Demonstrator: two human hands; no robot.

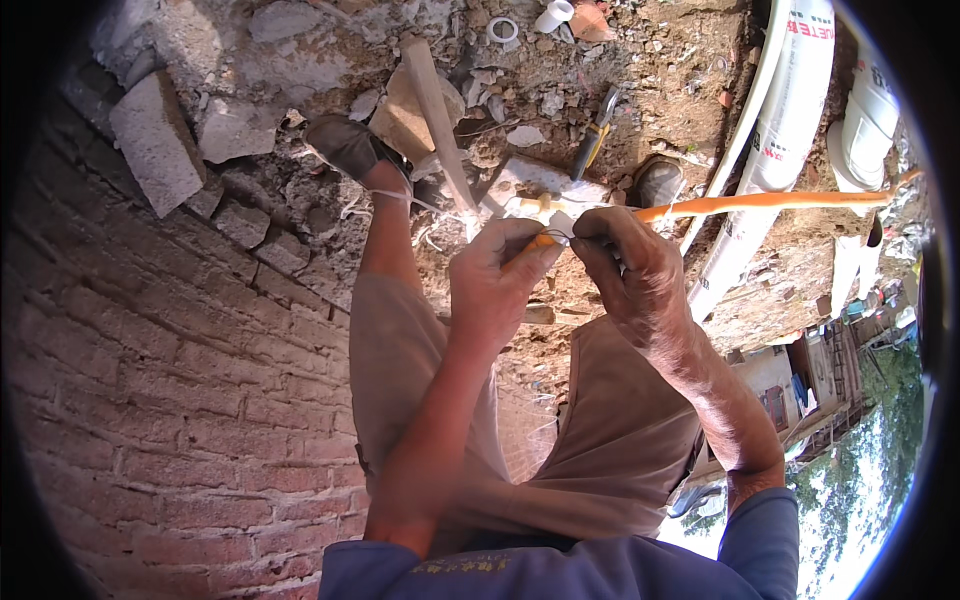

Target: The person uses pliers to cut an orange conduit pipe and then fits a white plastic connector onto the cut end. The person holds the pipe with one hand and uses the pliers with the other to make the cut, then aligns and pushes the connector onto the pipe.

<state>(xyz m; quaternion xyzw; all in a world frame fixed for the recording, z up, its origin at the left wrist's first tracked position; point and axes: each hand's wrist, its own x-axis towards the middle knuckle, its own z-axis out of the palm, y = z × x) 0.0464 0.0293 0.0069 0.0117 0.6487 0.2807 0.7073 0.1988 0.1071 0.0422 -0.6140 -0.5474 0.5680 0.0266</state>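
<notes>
My left hand (495, 275) pinches a small orange piece (544, 240) with a thin dark wire at its end. My right hand (630, 275) has thumb and forefinger closed on that wire, close to the left fingertips. Behind my hands a pale, brightly lit piece (525, 205) lies partly hidden. An orange cable or tube (760, 203) stretches from behind my right hand toward the right. A tool (590, 145) with a black and yellow handle and metal head stands just beyond, and a wooden stick (435, 115) leans near my left foot (355, 150).
A brick wall (180, 400) curves along the left. Concrete chunks (160, 140), rubble and a white ring (501, 31) lie on the dirt. Large white pipes (775, 130) run along the right. A building (785, 395) and trees (870, 450) show at the far right.
</notes>
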